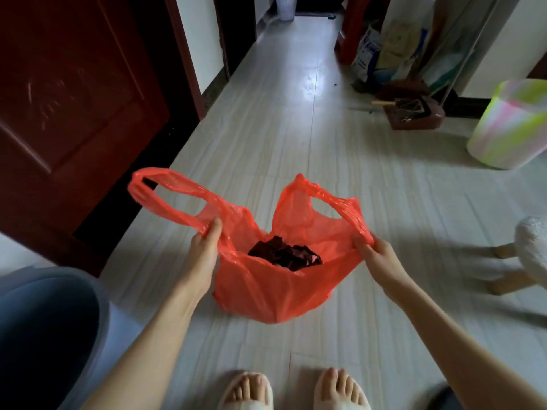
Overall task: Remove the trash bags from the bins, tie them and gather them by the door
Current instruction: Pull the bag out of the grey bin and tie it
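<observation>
Head view. A red plastic trash bag (275,288) sits on the pale tiled floor (296,128), directly ahead of the person's two slippered feet (296,389). The bag's mouth is spread wide open, not tied; dark crumpled contents (285,254) lie inside near the bottom.

The left hand (204,253) pinches the base of the bag's left handle loop (165,193), fingers (213,229) curled onto the plastic edge. The loop stands up and away to the left. The right hand (376,255) grips the base of the right handle loop (328,199), fingers curled closed on the bunched plastic. Both hands pull the rim apart, each at its own side of the bag.

A dark red wooden door (71,99) stands at left, just beside the bag's left handle in the picture. A grey-blue bin (44,327) occupies the lower left corner, near the left forearm. A pastel-striped bin (512,125) stands at the right edge, well apart from the bag. A dark dustpan (414,112) rests on the floor against the far wall, beside leaning paper bags (384,51). A white woven bin (285,7) stands at the far end of the corridor.
</observation>
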Motion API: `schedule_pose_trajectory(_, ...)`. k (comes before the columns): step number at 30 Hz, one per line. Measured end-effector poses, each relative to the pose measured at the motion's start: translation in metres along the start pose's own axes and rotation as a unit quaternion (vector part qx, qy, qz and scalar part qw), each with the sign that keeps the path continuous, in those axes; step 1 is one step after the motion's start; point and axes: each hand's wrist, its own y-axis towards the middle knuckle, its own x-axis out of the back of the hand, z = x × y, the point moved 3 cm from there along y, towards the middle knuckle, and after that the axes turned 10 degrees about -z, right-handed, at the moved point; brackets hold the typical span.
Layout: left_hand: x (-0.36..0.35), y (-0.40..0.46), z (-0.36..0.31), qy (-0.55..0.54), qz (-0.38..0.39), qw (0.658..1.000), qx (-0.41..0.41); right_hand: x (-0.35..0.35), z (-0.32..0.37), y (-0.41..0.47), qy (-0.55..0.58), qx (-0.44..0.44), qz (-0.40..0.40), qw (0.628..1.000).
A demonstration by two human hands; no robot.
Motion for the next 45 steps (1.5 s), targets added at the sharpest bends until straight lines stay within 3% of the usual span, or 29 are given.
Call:
schedule_pose_trajectory(2,-0.008,0.010,0.000,-0.069,-0.001,0.997,0.045,-0.012,-0.002,0.009,0.074,-0.029,-0.010,0.997)
schedule_pose_trajectory(5,-0.021,0.019,0.002,-0.069,0.001,0.996,0.064,-0.028,-0.005,0.016,0.181,-0.071,-0.012,0.981)
schedule_pose_trajectory(8,-0.028,0.029,0.010,-0.111,0.129,0.984,0.048,-0.042,-0.019,0.022,0.206,-0.096,0.073,0.971)
schedule_pose_trajectory(10,-0.022,0.033,0.017,-0.029,0.200,0.979,0.015,-0.044,-0.022,0.023,0.134,-0.056,0.153,0.977)
schedule_pose_trajectory(12,-0.015,0.035,0.026,0.123,0.206,0.970,-0.030,-0.048,-0.026,0.026,0.026,0.006,0.195,0.980)
schedule_pose_trajectory(14,-0.014,0.033,0.024,0.211,0.137,0.962,-0.108,-0.050,-0.027,0.030,-0.051,0.039,0.162,0.985)
schedule_pose_trajectory(16,-0.016,0.032,0.019,0.182,0.037,0.971,-0.152,-0.051,-0.021,0.036,-0.096,0.030,0.087,0.991)
schedule_pose_trajectory(19,-0.014,0.041,0.025,0.078,-0.049,0.995,-0.043,-0.049,-0.011,0.042,-0.050,-0.014,0.012,0.999)
schedule_pose_trajectory(22,-0.020,0.045,0.035,-0.015,0.032,0.993,0.110,-0.053,-0.010,0.038,0.030,-0.031,0.037,0.998)
schedule_pose_trajectory(24,-0.023,0.042,0.032,0.038,0.057,0.995,0.071,-0.056,-0.007,0.035,0.025,0.011,0.062,0.998)
schedule_pose_trajectory(26,-0.025,0.040,0.025,0.100,0.037,0.994,-0.038,-0.058,-0.003,0.033,0.027,0.036,0.078,0.996)
schedule_pose_trajectory(29,-0.034,0.028,0.013,0.097,0.079,0.983,-0.132,-0.062,0.002,0.034,0.034,0.043,0.063,0.996)
schedule_pose_trajectory(34,-0.053,0.026,0.011,0.109,0.070,0.988,-0.082,-0.073,0.003,0.042,0.064,0.019,0.069,0.995)
schedule_pose_trajectory(38,-0.056,0.021,0.022,0.063,0.206,0.976,0.014,-0.078,-0.007,0.048,-0.048,0.017,0.076,0.996)
schedule_pose_trajectory(40,-0.053,0.018,0.031,0.134,0.285,0.949,0.009,-0.078,-0.018,0.048,-0.066,-0.013,0.043,0.997)
schedule_pose_trajectory(42,-0.050,0.018,0.042,0.250,0.312,0.916,-0.038,-0.078,-0.033,0.047,0.008,-0.079,0.010,0.997)
schedule_pose_trajectory(45,-0.042,0.028,0.057,0.335,0.198,0.913,-0.121,-0.079,-0.050,0.046,0.123,-0.211,-0.036,0.969)
